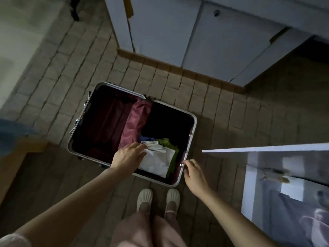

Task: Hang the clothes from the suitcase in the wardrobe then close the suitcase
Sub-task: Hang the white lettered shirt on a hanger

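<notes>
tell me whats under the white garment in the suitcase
A green garment shows beneath the white garment, sticking out along its right edge, and a bit of blue fabric peeks out at its top. Anything directly beneath the white one is covered.

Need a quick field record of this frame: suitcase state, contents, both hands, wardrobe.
suitcase: open flat on the tiled floor, silver rim
contents: white garment on top, green garment beneath it, a bit of blue cloth behind; maroon lining in the middle
left hand: fingers on the white garment's bunched end; whether they grip it cannot be told
right hand: at the suitcase's right rim, fingertips by a latch
wardrobe door: open at right, a pale garment hanging inside
task status: clothes still in suitcase
</notes>
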